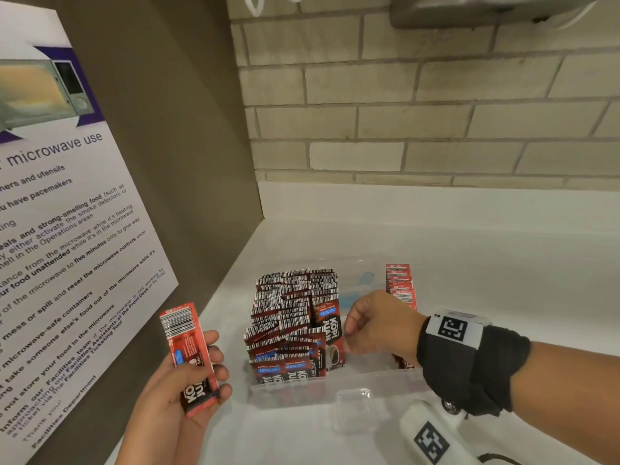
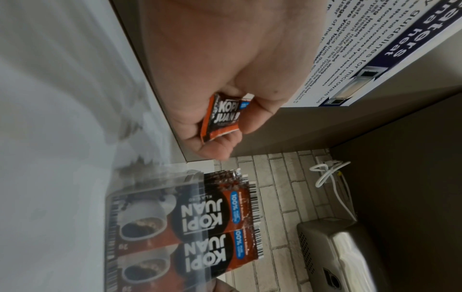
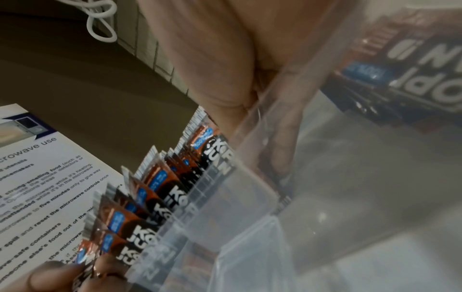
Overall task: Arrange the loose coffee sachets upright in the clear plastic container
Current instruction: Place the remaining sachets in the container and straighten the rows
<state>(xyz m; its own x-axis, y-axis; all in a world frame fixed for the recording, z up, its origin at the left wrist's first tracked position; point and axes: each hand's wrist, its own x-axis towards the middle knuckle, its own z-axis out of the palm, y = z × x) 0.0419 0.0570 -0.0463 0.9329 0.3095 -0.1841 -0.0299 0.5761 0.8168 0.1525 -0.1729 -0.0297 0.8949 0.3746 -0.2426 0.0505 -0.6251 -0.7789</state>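
Coffee sachets [image 1: 292,327]: packed upright in rows across the left half of the clear plastic container [image 1: 369,380], barcode ends up, leaning on one another for support. Second batch [image 1: 399,283]: stands against the container's right end, so a gap is left open in the middle, likely to give room to work. Left grip [image 1: 181,380]: clamped around a small stack of loose sachets [image 1: 191,357], held clear of the worktop [image 1: 469,263] just left of the container, probably as a ready supply for feeding in. Stack kept squared and on end, presumably so each sachet can go in already oriented. Right grip [image 1: 375,323]: reaches into the middle gap, fingers curled against the exposed right face of the packed rows, seemingly to brace them and stop them toppling into the gap. Cannot tell whether those fingers pinch a single sachet or only press on the row; the right wrist view blurs them behind the container wall. Judged by the open gap and the stack in hand, filling not yet finished.
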